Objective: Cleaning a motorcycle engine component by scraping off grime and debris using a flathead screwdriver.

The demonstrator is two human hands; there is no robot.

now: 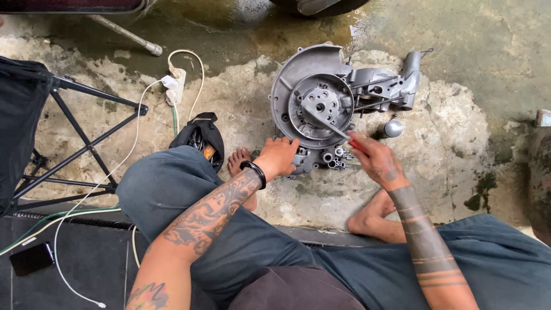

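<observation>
Flat on the wet concrete floor (459, 132) between the person's bare feet lies a grey metal engine case (321, 106), round housing facing up so its middle is open to a tool. The right hand (376, 161) is closed around the red handle of a screwdriver (330, 123), whose tip reaches into the hub, while the left hand (278, 158) presses on the case's near edge, seemingly to steady it. Off to the left sit a black bag (201, 138) and a white power strip (175, 83).

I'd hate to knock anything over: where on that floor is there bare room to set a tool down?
Bare concrete lies right of the grey metal engine casing, towards the dark object at the frame's right edge. It is crowded left, around the white power strip, black bag and black folding stand.
</observation>
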